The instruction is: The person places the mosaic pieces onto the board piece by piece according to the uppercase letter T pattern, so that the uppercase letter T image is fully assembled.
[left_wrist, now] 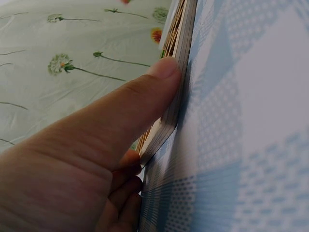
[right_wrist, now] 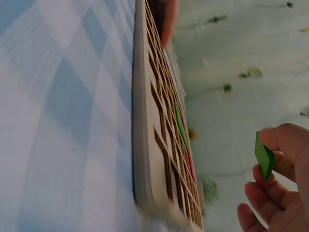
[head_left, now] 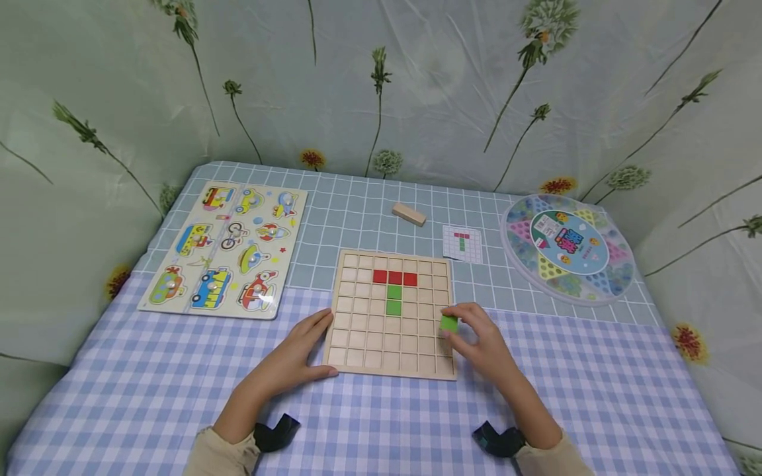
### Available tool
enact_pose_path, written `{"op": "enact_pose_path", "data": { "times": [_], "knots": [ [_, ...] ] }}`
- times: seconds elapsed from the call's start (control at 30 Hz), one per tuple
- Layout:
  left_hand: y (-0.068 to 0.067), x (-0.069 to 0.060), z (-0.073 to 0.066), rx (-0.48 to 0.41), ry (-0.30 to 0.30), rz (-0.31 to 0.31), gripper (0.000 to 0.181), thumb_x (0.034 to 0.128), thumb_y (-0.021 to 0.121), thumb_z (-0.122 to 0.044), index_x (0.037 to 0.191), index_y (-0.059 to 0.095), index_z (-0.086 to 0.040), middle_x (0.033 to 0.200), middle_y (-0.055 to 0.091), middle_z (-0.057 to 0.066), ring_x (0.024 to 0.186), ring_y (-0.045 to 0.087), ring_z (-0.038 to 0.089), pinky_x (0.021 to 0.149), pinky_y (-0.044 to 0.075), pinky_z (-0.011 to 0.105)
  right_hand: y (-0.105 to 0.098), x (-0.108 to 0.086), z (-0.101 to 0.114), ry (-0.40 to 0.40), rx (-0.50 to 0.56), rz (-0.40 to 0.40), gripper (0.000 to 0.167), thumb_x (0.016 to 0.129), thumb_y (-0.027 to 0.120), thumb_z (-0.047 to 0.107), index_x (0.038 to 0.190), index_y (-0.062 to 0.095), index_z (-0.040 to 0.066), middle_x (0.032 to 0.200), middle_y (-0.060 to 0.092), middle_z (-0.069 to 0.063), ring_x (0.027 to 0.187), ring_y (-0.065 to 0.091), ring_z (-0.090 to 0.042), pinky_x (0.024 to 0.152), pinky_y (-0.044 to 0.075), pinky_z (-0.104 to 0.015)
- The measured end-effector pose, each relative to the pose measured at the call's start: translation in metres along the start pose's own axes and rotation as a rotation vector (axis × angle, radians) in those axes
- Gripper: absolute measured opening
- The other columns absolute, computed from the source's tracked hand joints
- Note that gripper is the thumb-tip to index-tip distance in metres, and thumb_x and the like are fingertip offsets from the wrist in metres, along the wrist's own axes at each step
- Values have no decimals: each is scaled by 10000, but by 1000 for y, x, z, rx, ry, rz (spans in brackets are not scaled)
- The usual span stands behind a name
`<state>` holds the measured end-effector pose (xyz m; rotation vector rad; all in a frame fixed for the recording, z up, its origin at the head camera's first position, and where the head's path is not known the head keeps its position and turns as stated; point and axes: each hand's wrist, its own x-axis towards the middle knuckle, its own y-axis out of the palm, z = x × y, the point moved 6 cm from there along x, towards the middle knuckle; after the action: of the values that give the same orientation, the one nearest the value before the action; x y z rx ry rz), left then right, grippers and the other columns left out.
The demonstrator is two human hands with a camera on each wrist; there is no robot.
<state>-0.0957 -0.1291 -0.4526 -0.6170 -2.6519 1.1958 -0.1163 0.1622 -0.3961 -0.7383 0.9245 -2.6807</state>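
A wooden grid board lies flat on the tablecloth. Three red tiles form a row in its upper part, with two green tiles stacked in a column below the middle one. My right hand pinches another green tile between thumb and fingers, over the board's right edge; the right wrist view shows this green tile raised clear of the grid. My left hand rests against the board's lower left corner, its thumb touching the front edge and its fingers at the left side.
Behind the board lie a small wooden block and a pattern card with a red and green T shape. A vehicle peg puzzle sits at the left, a round game board at the right. A flowered curtain hangs behind.
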Motion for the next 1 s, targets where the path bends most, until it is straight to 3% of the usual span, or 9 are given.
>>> {"op": "enact_pose_path", "data": {
  "times": [0.2,0.43,1.0],
  "knots": [
    [1,0,0,0,-1,3,942,712,719,-447,1413,250,-26,1450,217,107,1302,205,304,1007,262,461,38,19,9,77,66,81,343,754,717,68,1080,617,31,1053,568,-8,995,522,-163,861,427,-323],
    [1,-1,-1,-4,3,3,938,712,724,-435,1412,252,-25,1448,222,107,1302,206,300,1006,264,460,72,24,-4,188,126,161,294,772,716,196,1043,624,129,1045,557,81,1023,491,-91,900,393,-337],
    [1,-3,0,-12,1,-5,945,697,736,-435,1406,269,-20,1441,237,109,1296,219,301,1001,272,462,87,26,-8,187,4,200,277,749,735,202,1016,662,193,985,510,92,961,450,-132,835,357,-360]
  ]
}}
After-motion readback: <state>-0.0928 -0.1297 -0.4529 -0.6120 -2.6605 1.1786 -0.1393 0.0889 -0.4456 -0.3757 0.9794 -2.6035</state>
